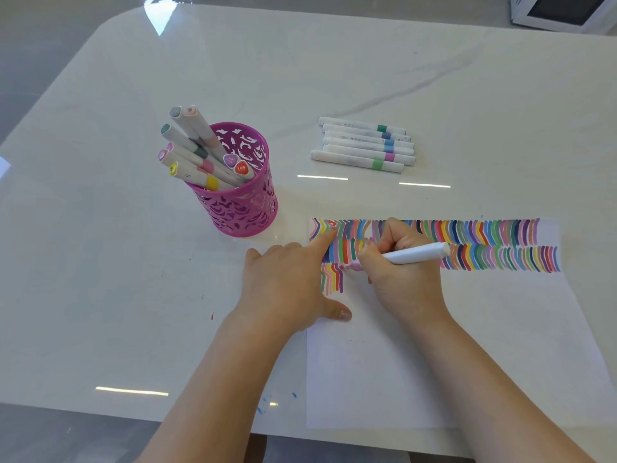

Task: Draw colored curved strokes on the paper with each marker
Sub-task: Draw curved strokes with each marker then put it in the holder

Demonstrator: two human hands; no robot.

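Observation:
A white sheet of paper (pixel 434 355) lies at the table's front right. Two full rows of colored curved strokes (pixel 484 245) cross its top, and a short third row starts at the left. My right hand (pixel 400 275) grips a white marker (pixel 414 253) with a pink tip; the tip touches the paper just right of the third row's last stroke. My left hand (pixel 290 282) lies flat on the paper's left edge, fingers spread, index finger pointing at the top strokes.
A magenta cut-out pen cup (pixel 243 195) holding several capped markers stands left of the paper. Several more markers (pixel 364 145) lie side by side behind the paper. A white appliance (pixel 564 11) sits at the far right corner. The table's front edge runs just below the paper.

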